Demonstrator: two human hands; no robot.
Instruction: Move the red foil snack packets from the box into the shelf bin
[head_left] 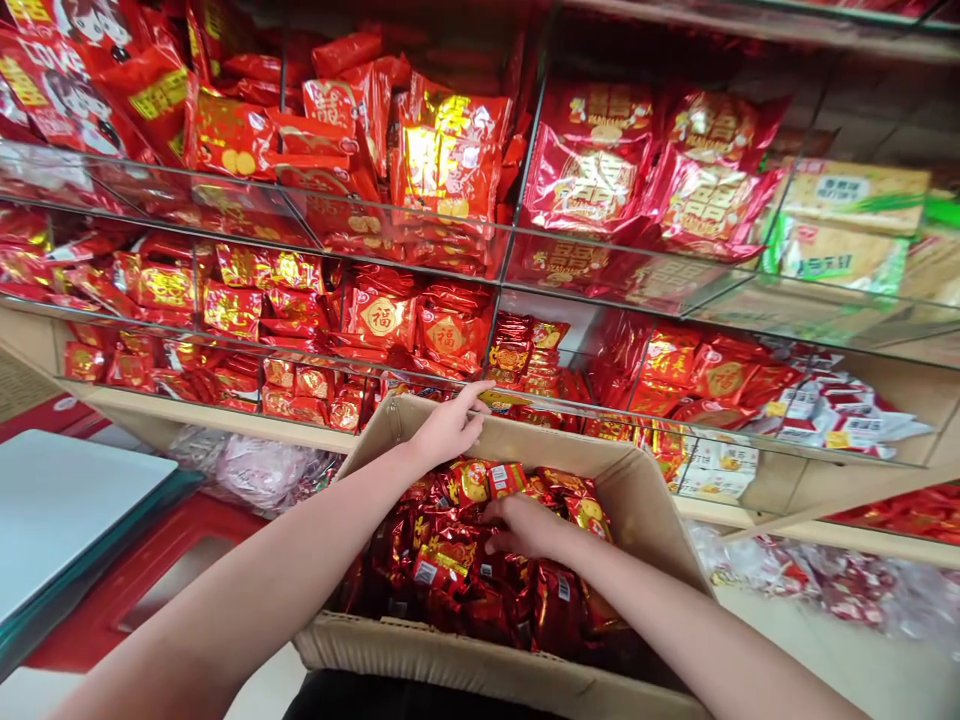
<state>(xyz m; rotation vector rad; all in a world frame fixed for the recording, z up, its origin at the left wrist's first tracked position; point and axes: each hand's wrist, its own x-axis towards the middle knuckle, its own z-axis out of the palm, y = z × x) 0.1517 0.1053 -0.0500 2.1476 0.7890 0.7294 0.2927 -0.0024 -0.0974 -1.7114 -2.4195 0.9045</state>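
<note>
A cardboard box (420,650) stands in front of me, filled with small shiny red-and-gold wrapped snack packets (450,560). My right hand (529,527) is down inside the box, its bent fingers apart and touching the packets; no packet shows clearly gripped. Over the far rim of the box reaches my left hand (451,425), index finger stretched along the clear front panel of the lowest shelf and the other fingers loosely curled. A yellowish piece (502,397) lies by that fingertip, and I cannot make out what it is. Small red packets (514,350) stand behind the panel.
Clear-fronted shelves hold red snack bags (450,160), pink-red bags (592,180) and green-and-beige packs (847,225). White packs (720,465) sit low on the right. At left are a pale-topped item (75,510) and a red plastic stool (142,570). Bagged goods (262,470) lie under the shelf.
</note>
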